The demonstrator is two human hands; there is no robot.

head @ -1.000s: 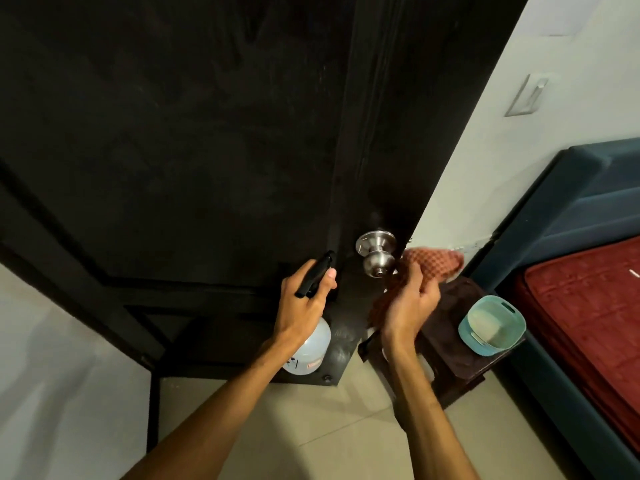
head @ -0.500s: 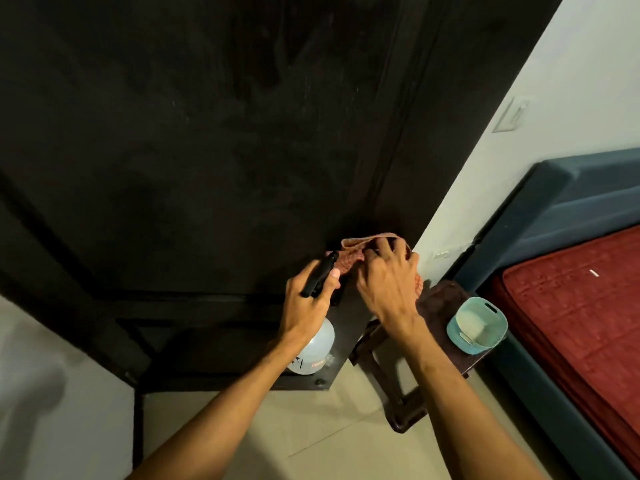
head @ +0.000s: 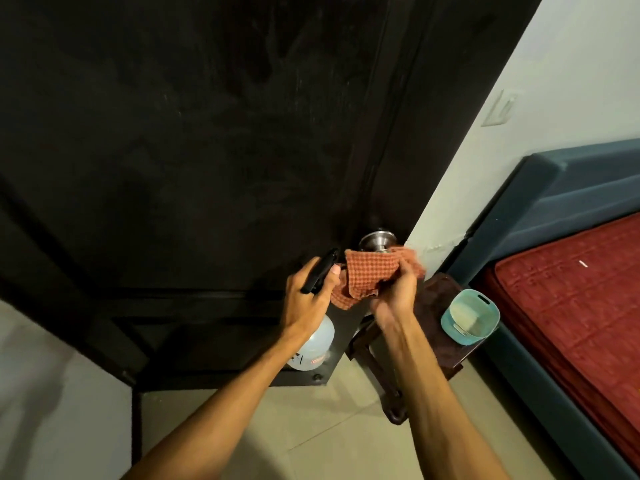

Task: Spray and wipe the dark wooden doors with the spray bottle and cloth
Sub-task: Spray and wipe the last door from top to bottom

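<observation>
While the big dark wooden door [head: 173, 150] fills the left and top of the view, the left hand [head: 304, 303] is up in front of its lower part. Its fingers curl round the neck of a spray bottle [head: 317, 341]. The black spray head [head: 320, 275] pokes out at one o'clock from the hand. The clear round body of the bottle hangs at six o'clock from the hand, close to the door's bottom corner.

At three o'clock from the left hand is the orange checked cloth [head: 367, 275]. It is all bunched up. Its top edge touches the silver door knob [head: 377, 240], which sits at twelve o'clock from the cloth. The left thumb is just beside the cloth's left edge, but I cannot tell if they touch. The right hand [head: 398, 292] grips the cloth from the right side, with its fingers curled into the folds. A bit of cloth sticks out past this hand at one o'clock.

At four o'clock from the right hand a small dark wooden stool [head: 434, 299] stands on the pale floor tiles [head: 329, 427]. A teal tub [head: 471, 317] with handle slots sits on the stool's right end. The white wall [head: 519, 161] rises at twelve o'clock from the tub, with a light switch [head: 502, 107] high up. On the far right a blue bed frame [head: 561, 192] holds a red mattress [head: 571, 289].
</observation>
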